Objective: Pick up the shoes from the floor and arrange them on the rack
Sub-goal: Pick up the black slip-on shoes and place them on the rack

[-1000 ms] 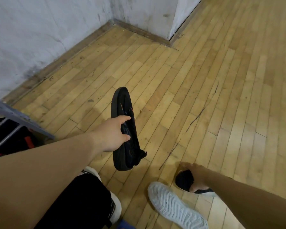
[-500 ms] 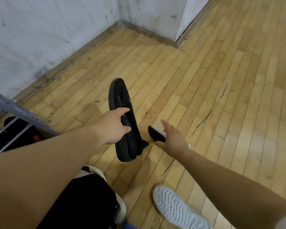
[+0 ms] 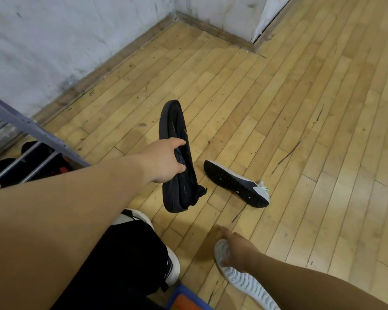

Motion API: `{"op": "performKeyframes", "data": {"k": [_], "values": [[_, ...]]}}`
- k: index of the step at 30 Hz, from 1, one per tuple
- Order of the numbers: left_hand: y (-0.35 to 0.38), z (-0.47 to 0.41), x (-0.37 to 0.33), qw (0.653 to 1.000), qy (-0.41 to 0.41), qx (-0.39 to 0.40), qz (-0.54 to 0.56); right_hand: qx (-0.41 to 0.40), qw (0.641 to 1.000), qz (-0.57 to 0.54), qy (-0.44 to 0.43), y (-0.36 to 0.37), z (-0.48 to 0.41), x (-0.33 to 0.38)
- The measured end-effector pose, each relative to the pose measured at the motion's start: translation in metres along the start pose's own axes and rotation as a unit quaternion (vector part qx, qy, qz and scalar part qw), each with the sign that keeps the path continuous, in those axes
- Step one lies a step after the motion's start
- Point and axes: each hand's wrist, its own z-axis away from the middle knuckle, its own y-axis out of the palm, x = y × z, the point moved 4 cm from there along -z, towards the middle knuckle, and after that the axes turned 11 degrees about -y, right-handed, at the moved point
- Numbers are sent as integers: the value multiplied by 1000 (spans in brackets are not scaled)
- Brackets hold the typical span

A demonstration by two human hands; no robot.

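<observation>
My left hand (image 3: pixel 164 162) grips a black shoe (image 3: pixel 177 128) by its side and holds it above the floor, sole facing left and toe pointing away. A shoe with a black sole and white upper (image 3: pixel 235 183) lies on its side on the wooden floor, just right of the held shoe. Nearer to me a white-soled shoe (image 3: pixel 249 285) lies sole up. My right hand (image 3: pixel 235 249) rests on its toe end, with the fingers curled over it. The shoe rack (image 3: pixel 31 128), a grey metal frame with bars, stands at the left edge.
Dark shoes (image 3: pixel 11 173), one with a red patch, sit under the rack's bars. My own leg in black trousers and a white shoe (image 3: pixel 173 267) is at the bottom centre. A blue and orange object (image 3: pixel 184 298) shows at the bottom edge. White walls (image 3: pixel 54 41) meet the floor behind.
My right hand carried the black-soled shoe forward, let it go on the floor, then drew back onto the white-soled shoe. My left hand still holds the black shoe in about the same place.
</observation>
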Motion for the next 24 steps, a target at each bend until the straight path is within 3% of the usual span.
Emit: {"op": "performKeyframes", "data": {"k": [2, 4, 7, 11, 14, 19, 24], "values": [[1, 3, -2, 1000, 8, 5, 8, -24, 999, 27, -13, -10, -3, 16], [-1, 5, -4, 1000, 13, 5, 18, -119, 991, 60, -12, -38, -11, 35], [-6, 8, -1, 1000, 17, 1, 24, -231, 972, 20, -30, -87, -33, 72], [-20, 12, 12, 999, 0, -9, 47, -167, 975, -70, -129, -128, -42, 135], [-34, 17, 28, 997, -13, -10, 69, -148, 966, -164, -137, -143, -32, 145], [-55, 30, 54, 994, -31, -22, 104, -106, 872, -435, -200, -166, -5, 164], [-84, 68, 55, 976, -22, -46, 210, -27, 812, -508, -285, -177, 25, 234]]}}
